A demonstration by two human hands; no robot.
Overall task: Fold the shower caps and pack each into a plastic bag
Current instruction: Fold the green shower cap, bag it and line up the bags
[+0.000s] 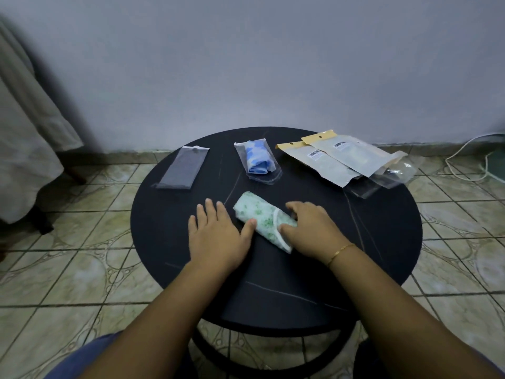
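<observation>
A green-flowered white shower cap (262, 218), folded into a narrow roll, lies slanted in the middle of the round black table (369, 242). My left hand (218, 236) lies flat on the table beside it, its thumb touching the roll's left edge. My right hand (311, 228) rests on the roll's right end, fingers bent over it and thumb against its side. Behind them a blue-patterned folded cap sits inside a clear plastic bag (258, 161). An empty clear bag (183, 167) lies flat at the back left.
At the back right lies a stack of clear bags with tan header cards and barcode labels (341, 157), overhanging the table's edge. A wall stands close behind the table. Grey cloth (30, 138) hangs at the left, a white cable (470, 157) runs over the tiled floor at the right.
</observation>
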